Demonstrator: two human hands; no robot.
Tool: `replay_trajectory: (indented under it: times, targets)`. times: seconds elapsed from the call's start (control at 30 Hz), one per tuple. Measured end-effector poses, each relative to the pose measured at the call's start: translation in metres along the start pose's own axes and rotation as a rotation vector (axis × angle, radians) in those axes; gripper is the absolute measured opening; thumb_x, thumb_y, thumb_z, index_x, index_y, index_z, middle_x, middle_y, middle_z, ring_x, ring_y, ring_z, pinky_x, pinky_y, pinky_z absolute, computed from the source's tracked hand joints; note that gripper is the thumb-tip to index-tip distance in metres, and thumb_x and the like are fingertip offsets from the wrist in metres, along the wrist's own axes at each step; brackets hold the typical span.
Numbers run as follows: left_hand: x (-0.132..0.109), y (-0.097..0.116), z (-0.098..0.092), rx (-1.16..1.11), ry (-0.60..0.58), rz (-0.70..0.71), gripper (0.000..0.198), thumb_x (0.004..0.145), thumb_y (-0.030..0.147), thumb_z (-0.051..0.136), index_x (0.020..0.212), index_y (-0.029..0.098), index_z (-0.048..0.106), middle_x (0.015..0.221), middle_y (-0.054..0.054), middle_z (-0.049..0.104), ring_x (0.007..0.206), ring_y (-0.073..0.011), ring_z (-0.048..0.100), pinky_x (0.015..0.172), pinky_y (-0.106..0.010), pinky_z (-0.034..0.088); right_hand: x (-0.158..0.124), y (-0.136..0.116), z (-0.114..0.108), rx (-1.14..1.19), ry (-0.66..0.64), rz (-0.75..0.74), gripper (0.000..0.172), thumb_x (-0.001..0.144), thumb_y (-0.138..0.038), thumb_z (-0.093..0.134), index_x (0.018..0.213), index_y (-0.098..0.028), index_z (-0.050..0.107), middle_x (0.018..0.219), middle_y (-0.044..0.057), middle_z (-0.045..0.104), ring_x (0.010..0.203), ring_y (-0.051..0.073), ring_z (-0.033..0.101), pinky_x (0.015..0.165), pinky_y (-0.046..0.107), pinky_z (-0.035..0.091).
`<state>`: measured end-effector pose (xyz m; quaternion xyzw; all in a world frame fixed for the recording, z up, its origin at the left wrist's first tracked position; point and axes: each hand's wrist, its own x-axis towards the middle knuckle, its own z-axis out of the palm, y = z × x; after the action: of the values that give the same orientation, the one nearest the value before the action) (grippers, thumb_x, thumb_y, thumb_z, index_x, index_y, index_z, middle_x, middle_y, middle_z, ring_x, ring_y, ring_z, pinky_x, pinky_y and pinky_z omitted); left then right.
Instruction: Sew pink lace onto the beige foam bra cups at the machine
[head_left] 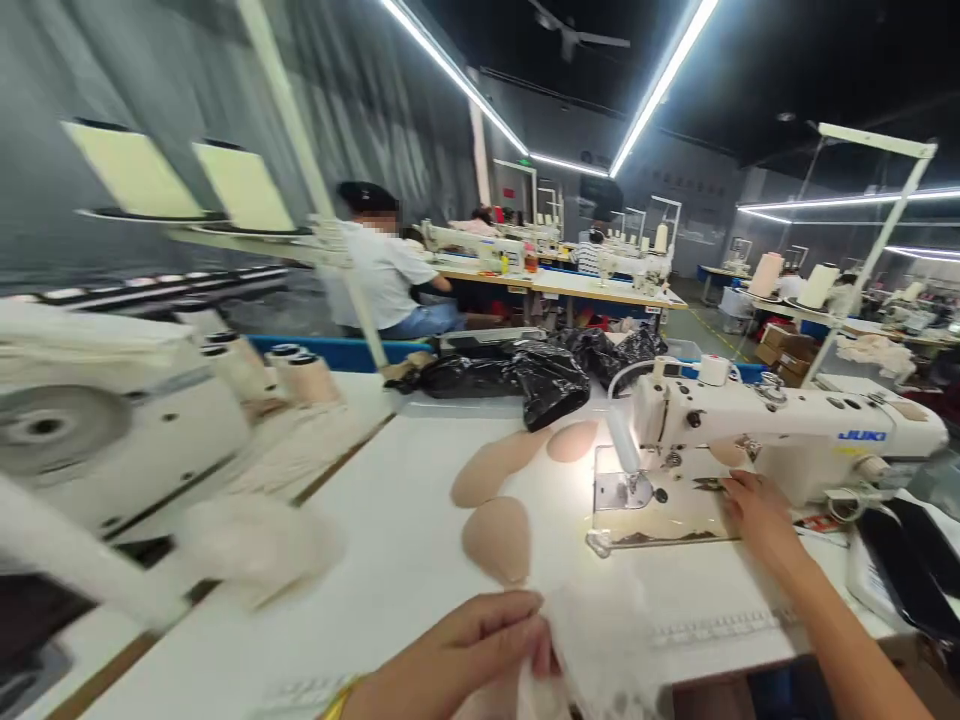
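My left hand (480, 650) is closed in a pinch on sheer white fabric (600, 630) at the table's front edge. A beige moulded cup (499, 540) lies just beyond those fingertips; whether it is joined to the fabric I cannot tell. Farther back are another elongated beige cup piece (487, 470) and a smaller one (574, 441). My right hand (757, 510) reaches onto the bed of a white sewing machine (780, 430). Its fingers close around the handle end of dark thread snips (707, 484), whose blades point left toward the lit needle area.
Black plastic bags (517, 375) lie behind the cups. At left stand another machine (112, 420) and thread cones (244, 185). A dark phone-like object (900, 560) sits at the right edge. A co-worker in a white shirt (386, 275) sits beyond the table.
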<state>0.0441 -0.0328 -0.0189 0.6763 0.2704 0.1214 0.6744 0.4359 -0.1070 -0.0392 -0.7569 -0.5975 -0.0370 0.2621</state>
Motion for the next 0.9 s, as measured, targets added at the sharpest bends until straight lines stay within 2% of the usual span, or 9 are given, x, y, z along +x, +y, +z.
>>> replay_trajectory:
  times: [0.1,0.17,0.23,0.3,0.4,0.5,0.6,0.73,0.9]
  targets:
    - [0.011,0.025,-0.025,0.1,0.218,-0.003,0.044,0.084,0.06,0.073,0.082,0.016,0.073,0.087,-0.002,0.071,0.084,-0.0247,0.064,0.081,-0.036,0.053,0.001,0.032,0.012,-0.062,0.016,-0.068,0.025,0.092,-0.018,0.047,0.087,-0.019,0.072,0.096,0.017,0.072,0.094,0.035,0.06,0.085,0.05,0.045]
    - [0.023,0.037,-0.037,0.105,0.314,0.032,0.039,0.092,0.052,0.07,0.1,0.014,0.072,0.101,-0.004,0.071,0.09,-0.0245,0.067,0.082,-0.038,0.057,-0.005,0.039,0.019,-0.081,0.038,-0.11,0.029,0.094,-0.018,0.042,0.086,-0.02,0.069,0.098,0.017,0.072,0.095,0.035,0.059,0.084,0.05,0.045]
    - [0.034,0.042,-0.04,0.103,0.335,0.057,0.034,0.099,0.045,0.065,0.112,0.014,0.068,0.111,-0.005,0.069,0.096,-0.024,0.068,0.083,-0.04,0.059,-0.014,0.039,0.024,-0.079,0.06,-0.131,0.026,0.095,-0.021,0.041,0.089,-0.02,0.066,0.107,0.018,0.072,0.102,0.036,0.06,0.087,0.051,0.045]
    - [0.039,0.041,-0.035,0.106,0.321,0.059,0.03,0.098,0.043,0.066,0.104,0.014,0.069,0.102,-0.004,0.069,0.089,-0.0205,0.067,0.08,-0.036,0.058,-0.027,0.033,0.026,-0.061,0.06,-0.135,0.023,0.098,-0.029,0.041,0.095,-0.021,0.063,0.109,0.018,0.072,0.1,0.035,0.063,0.086,0.05,0.048]
    - [0.039,0.03,-0.017,0.078,0.263,0.043,0.036,0.09,0.049,0.071,0.078,0.015,0.069,0.075,0.001,0.064,0.071,-0.0154,0.057,0.07,-0.029,0.048,-0.054,0.007,0.024,0.163,0.025,0.004,0.028,0.106,-0.043,0.036,0.108,-0.023,0.055,0.096,0.01,0.072,0.078,0.025,0.067,0.075,0.04,0.054]
    - [0.035,0.021,0.003,-0.06,0.172,-0.001,0.042,0.079,0.058,0.077,0.083,0.016,0.077,0.082,-0.001,0.071,0.077,-0.0166,0.056,0.073,-0.028,0.044,-0.081,-0.041,0.015,0.526,-0.012,0.138,0.037,0.109,-0.051,0.032,0.126,-0.025,0.051,0.089,0.005,0.07,0.074,0.021,0.067,0.071,0.032,0.056]
    - [0.031,0.019,0.017,-0.284,0.097,-0.066,0.048,0.067,0.056,0.089,0.095,0.017,0.081,0.096,-0.005,0.076,0.086,-0.02,0.062,0.082,-0.031,0.047,-0.094,-0.093,0.004,0.522,-0.132,-0.113,0.035,0.107,-0.049,0.045,0.133,-0.028,0.054,0.105,0.006,0.074,0.081,0.019,0.069,0.075,0.029,0.056]
    - [0.026,0.029,0.024,-0.514,-0.03,-0.054,0.05,0.065,0.048,0.094,0.102,0.016,0.081,0.097,-0.008,0.078,0.09,-0.022,0.068,0.089,-0.034,0.05,-0.088,-0.136,-0.005,0.23,0.12,-0.471,0.023,0.107,-0.041,0.049,0.116,-0.024,0.062,0.092,0.005,0.076,0.073,0.02,0.068,0.066,0.029,0.048]
    - [0.021,0.04,0.034,-0.514,-0.111,0.03,0.041,0.071,0.044,0.091,0.1,0.016,0.08,0.091,-0.007,0.076,0.088,-0.0211,0.069,0.09,-0.034,0.051,-0.075,-0.16,-0.004,-0.087,0.342,-0.612,0.024,0.111,-0.028,0.042,0.097,-0.022,0.061,0.065,0.0,0.062,0.054,0.019,0.052,0.059,0.033,0.032]
